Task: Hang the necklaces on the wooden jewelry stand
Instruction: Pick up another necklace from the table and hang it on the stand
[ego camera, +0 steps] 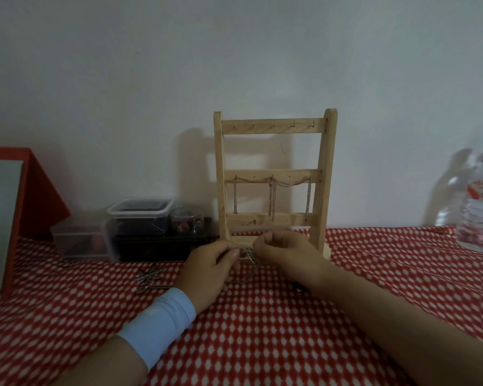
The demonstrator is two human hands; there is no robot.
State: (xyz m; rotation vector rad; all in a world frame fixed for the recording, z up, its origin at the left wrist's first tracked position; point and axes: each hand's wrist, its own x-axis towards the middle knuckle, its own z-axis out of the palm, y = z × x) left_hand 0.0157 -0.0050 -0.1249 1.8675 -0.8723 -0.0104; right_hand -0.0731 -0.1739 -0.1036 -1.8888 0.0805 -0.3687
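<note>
- Both the left hand (207, 270) and the right hand (285, 254) pinch a thin silver chain necklace (248, 263) between them.
- At 12 o'clock, just behind, stands the pale wooden ladder-shaped jewelry stand (273, 126), with silver chains (272, 190) draped along its middle rail.

Both forearms reach forward; the left hand (207, 271) and right hand (285, 254) meet, fingers curled, each pinching the necklace (250, 260) between them.

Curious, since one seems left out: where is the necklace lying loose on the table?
Head view: the loose necklace lies on the red cloth, left of the left hand, in front of the plastic boxes.
</note>
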